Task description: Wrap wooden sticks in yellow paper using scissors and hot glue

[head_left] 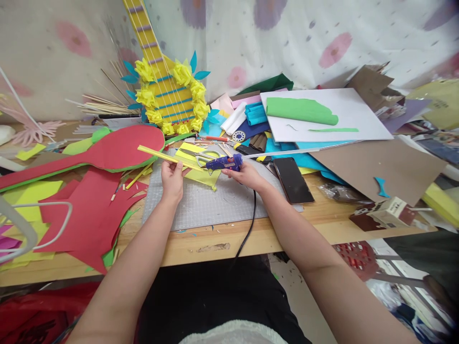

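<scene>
Pinched in my left hand (172, 180) is a long, narrow yellow strip (154, 152), which slants across toward the middle. My right hand (244, 175) grips a purple glue gun (225, 163). A long glue stick (283, 153) sticks out of its rear, and a black cord (253, 215) hangs from it. The nozzle is close to the strip's right end; whether they touch I cannot tell. Below both hands lie a grey cutting mat (215, 210) and a piece of yellow paper (204, 178). Behind the gun are scissors (210, 155).
A yellow paper guitar (172, 102) with flowers stands at the back. Red guitar-shaped cutouts (122, 148) cover the left side. To the right lie a phone (293, 180), a white board (358, 114) with a green paper roll (301, 111), brown card (380, 167) and a drink carton (392, 212).
</scene>
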Motion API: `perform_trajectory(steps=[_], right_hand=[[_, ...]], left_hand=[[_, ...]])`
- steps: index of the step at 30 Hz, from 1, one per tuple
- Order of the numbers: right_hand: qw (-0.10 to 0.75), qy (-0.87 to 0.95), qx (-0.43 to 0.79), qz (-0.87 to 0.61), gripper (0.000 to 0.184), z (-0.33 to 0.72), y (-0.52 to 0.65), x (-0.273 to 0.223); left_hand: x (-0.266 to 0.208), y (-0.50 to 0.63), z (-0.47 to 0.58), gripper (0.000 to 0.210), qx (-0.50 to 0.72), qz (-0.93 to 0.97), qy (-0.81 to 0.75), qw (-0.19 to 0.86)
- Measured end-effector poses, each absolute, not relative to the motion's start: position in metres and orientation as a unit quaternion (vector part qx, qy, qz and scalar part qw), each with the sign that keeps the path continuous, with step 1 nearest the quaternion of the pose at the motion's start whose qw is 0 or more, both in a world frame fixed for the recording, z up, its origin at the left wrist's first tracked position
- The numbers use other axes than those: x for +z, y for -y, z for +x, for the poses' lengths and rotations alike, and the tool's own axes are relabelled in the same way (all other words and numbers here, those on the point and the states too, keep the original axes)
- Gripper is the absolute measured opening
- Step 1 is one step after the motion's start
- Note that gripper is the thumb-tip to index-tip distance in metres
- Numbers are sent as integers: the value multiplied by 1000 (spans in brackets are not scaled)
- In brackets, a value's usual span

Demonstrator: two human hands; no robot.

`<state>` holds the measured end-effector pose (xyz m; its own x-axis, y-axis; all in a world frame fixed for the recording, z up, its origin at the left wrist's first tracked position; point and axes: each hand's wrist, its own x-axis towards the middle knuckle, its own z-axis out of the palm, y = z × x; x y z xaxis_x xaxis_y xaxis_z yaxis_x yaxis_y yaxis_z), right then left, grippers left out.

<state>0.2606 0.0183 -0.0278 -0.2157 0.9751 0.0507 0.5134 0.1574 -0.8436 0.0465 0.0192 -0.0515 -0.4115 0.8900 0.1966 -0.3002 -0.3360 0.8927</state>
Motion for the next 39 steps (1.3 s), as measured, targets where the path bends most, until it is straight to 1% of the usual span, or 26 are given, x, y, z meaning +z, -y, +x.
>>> perform_trajectory(steps=[4, 9, 22, 30, 34, 39], right_hand=[[326, 684, 387, -526, 35, 259, -17, -27], [325, 688, 383, -524, 32, 257, -15, -23], [324, 686, 389, -524, 33, 255, -16, -23], [327, 684, 394, -519, 35, 254, -16, -24], [327, 680, 402, -518, 34, 255, -15, -21], [332, 661, 432, -517, 33, 262, -11, -15]], left_hand=[[-52, -19, 48, 34, 734, 361, -410, 403], [-55, -20, 47, 32, 723, 378, -416, 402], [-54, -20, 51, 33, 707, 380, -417, 428], [-53, -16, 52, 32, 669, 394, -426, 464], [-48, -12, 51, 33, 612, 403, -443, 517], [-36, -5, 42, 27, 434, 422, -443, 661]])
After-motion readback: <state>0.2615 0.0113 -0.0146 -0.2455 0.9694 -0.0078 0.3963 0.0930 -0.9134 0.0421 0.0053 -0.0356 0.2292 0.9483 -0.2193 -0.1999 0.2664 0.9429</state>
